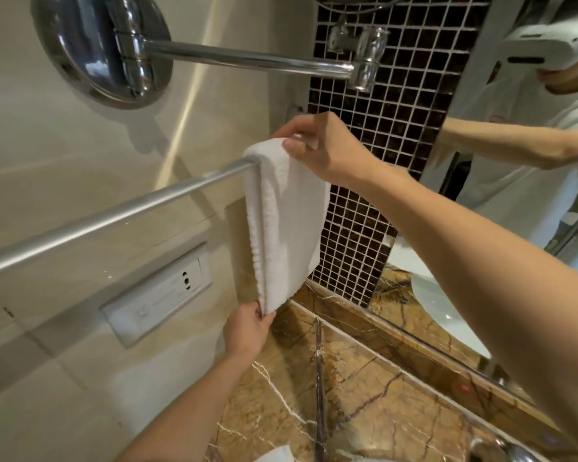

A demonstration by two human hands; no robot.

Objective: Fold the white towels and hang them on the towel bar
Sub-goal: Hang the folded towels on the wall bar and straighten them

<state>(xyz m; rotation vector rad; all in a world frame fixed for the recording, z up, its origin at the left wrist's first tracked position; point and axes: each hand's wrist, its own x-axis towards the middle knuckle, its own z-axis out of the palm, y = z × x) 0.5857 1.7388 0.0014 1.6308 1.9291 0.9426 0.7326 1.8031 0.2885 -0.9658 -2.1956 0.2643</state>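
Note:
A folded white towel [287, 221] hangs over the far end of the silver towel bar [114, 215], which runs along the beige wall from lower left to centre. My right hand [324, 145] grips the towel's top where it drapes over the bar. My left hand [247, 331] pinches the towel's bottom edge from below. A bit of another white towel [274, 456] shows at the bottom edge of the frame, on the counter.
A chrome swing arm on a round wall mount [107, 48] juts out above the bar. A white socket plate [161, 295] sits below the bar. Brown marble counter [364, 395], dark mosaic tile strip [381, 128] and a mirror [531, 161] lie to the right.

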